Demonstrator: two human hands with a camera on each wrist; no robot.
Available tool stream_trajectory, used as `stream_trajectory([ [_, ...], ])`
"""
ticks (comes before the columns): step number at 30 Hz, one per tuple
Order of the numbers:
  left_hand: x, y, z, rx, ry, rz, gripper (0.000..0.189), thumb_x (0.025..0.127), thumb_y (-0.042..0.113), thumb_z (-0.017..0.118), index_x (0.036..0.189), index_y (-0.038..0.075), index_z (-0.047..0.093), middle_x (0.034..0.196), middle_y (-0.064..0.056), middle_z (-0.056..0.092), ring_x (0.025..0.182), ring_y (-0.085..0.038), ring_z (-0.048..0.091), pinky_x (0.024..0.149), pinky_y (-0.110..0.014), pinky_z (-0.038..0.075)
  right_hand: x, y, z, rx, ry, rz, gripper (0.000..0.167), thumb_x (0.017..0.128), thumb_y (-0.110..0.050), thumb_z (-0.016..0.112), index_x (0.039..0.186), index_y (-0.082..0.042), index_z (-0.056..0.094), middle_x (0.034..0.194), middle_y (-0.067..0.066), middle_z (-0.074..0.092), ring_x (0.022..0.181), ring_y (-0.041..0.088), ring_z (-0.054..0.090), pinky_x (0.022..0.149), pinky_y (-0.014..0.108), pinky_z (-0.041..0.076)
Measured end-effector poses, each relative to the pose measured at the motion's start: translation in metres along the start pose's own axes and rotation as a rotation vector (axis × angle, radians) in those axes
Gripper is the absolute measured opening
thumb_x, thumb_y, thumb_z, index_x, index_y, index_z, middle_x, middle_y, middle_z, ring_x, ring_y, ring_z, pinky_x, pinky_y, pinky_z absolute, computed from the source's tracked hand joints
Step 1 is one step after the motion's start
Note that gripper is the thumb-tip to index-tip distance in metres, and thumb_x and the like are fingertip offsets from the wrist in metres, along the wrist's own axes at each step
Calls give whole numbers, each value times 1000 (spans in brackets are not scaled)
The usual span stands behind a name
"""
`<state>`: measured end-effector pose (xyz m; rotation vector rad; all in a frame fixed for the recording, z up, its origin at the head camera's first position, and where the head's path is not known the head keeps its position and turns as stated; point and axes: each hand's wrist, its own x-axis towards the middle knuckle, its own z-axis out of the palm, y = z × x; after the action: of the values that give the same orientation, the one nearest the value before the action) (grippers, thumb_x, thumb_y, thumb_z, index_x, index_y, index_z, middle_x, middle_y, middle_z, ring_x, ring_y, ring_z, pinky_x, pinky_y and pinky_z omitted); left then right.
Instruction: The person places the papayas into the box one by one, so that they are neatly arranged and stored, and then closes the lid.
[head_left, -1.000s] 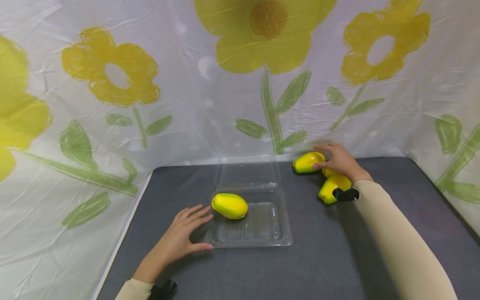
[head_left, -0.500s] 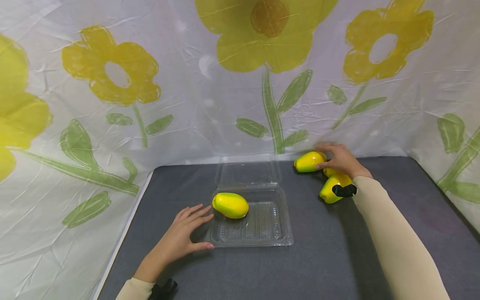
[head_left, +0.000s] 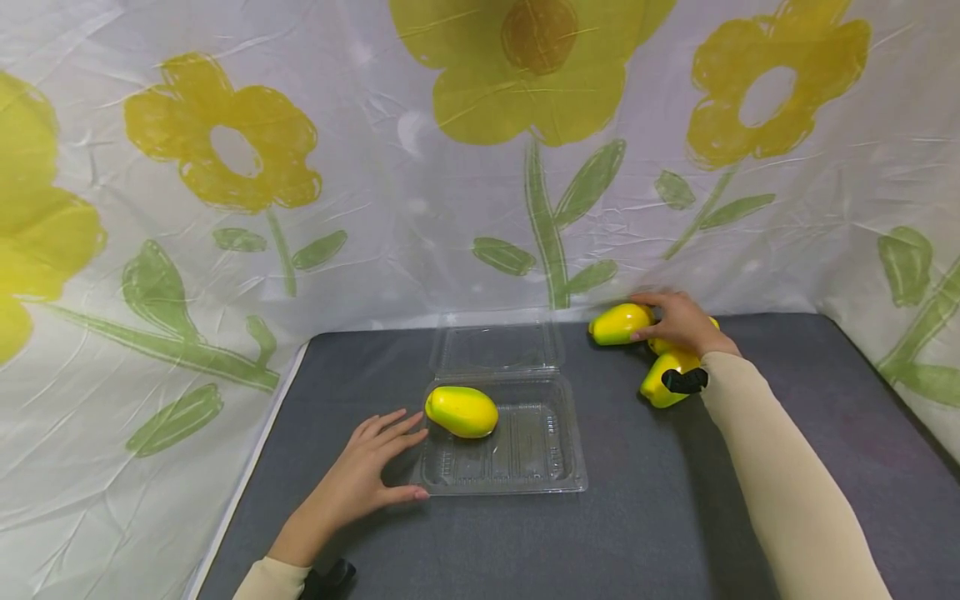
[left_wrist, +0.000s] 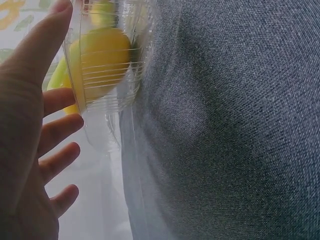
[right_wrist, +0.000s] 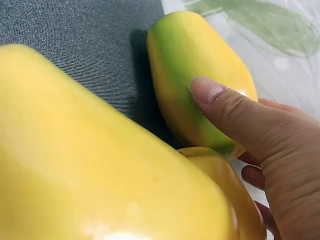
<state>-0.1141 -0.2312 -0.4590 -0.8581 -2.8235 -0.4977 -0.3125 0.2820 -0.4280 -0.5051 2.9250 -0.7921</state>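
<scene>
In the head view my right hand (head_left: 681,321) grips a yellow-green papaya (head_left: 615,324) at the table's back edge. The right wrist view shows the thumb pressed on this papaya (right_wrist: 187,75), with the fingers round its far side. Two more papayas lie close by: a nearer one (head_left: 660,382), and another (right_wrist: 212,170) partly hidden under the hand. A clear plastic clamshell box (head_left: 525,483) stands unlatched at the middle, with one papaya (head_left: 461,412) in its left part. My left hand (head_left: 367,467) spreads along the box's left side, its fingertips (left_wrist: 75,120) at the rim.
The box's clear lid (head_left: 495,346) lies back toward the rear edge. A dark grey cloth (head_left: 600,542) covers the table. Behind and at the sides hangs a white sheet (head_left: 375,250) printed with yellow flowers.
My right forearm has shifted slightly left, and a bit of the hidden papaya now shows beyond the hand. The left hand, the box and the papaya in it look unchanged.
</scene>
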Motion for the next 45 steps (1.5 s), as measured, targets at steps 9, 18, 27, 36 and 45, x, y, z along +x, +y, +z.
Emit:
stream_trajectory([
  [9, 0, 0, -1, -18, -42, -28, 85, 74, 69, 70, 141, 19, 57, 155, 0, 46, 145, -31, 39, 119, -61, 25, 0, 6, 4, 13, 1, 22, 67, 86, -23, 78, 146, -10, 50, 153, 21, 43, 138, 48, 38, 113, 65, 32],
  [18, -1, 1, 0, -20, -16, -12, 85, 74, 69, 70, 140, 16, 58, 154, -3, 48, 144, -32, 40, 117, -62, 26, 1, 5, 4, 0, 6, 25, 67, 86, -24, 78, 146, -11, 50, 153, 20, 44, 136, 47, 40, 113, 65, 32],
  [27, -1, 1, 1, -7, 2, -6, 84, 71, 65, 75, 138, 15, 60, 152, -4, 50, 142, -34, 43, 116, -62, 28, 1, 2, 5, -24, 11, 24, 67, 86, -25, 78, 145, -11, 50, 149, 21, 48, 134, 46, 43, 111, 65, 34],
  [36, 0, 1, 0, 3, -15, -18, 86, 72, 71, 68, 139, 17, 59, 154, -2, 48, 144, -33, 41, 117, -62, 27, -1, -5, -2, -27, 3, 13, 67, 87, -26, 77, 146, -12, 49, 150, 21, 47, 133, 45, 44, 111, 63, 35],
  [45, -1, 2, -1, 9, -17, -24, 85, 73, 70, 68, 139, 17, 58, 154, -2, 48, 144, -33, 41, 116, -62, 28, -8, -19, -11, -24, 11, -38, 65, 87, -26, 77, 144, -9, 52, 143, 20, 55, 126, 41, 51, 108, 62, 39],
])
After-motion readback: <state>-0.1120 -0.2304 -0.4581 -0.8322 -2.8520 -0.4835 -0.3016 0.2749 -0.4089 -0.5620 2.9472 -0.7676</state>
